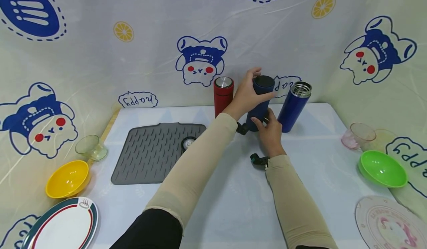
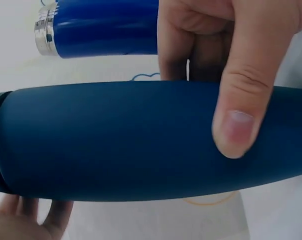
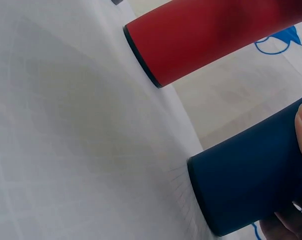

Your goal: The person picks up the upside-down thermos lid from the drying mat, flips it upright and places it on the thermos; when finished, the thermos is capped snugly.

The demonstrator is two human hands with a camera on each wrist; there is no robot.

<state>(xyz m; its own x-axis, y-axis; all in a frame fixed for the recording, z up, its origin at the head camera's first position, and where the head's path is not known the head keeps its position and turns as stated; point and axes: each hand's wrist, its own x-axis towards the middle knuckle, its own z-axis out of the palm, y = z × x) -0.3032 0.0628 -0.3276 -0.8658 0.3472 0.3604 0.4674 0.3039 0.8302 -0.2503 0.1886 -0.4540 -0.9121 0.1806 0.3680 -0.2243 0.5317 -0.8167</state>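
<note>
A matte dark blue bottle (image 1: 257, 112) with a black top stands near the back of the table, both hands on it. My left hand (image 1: 248, 95) holds its upper part, thumb across the front and fingers behind. Lower down, my right hand (image 1: 271, 130) grips the bottle, and its thumb lies on the wall in the left wrist view. To the right, a shiny blue bottle (image 1: 294, 110) shows a bare metal neck. The red bottle (image 1: 223, 97) with a silver top stands at the left, partly hidden by my left hand.
A grey ridged mat (image 1: 150, 156) bears a round black-and-silver cap (image 1: 188, 142), partly behind my left sleeve. Along the left are a greenish glass (image 1: 91, 148), yellow bowl (image 1: 68, 179) and rimmed plate (image 1: 63, 226); along the right, a pink glass (image 1: 358, 136), green bowl (image 1: 382, 169) and patterned plate (image 1: 390, 223).
</note>
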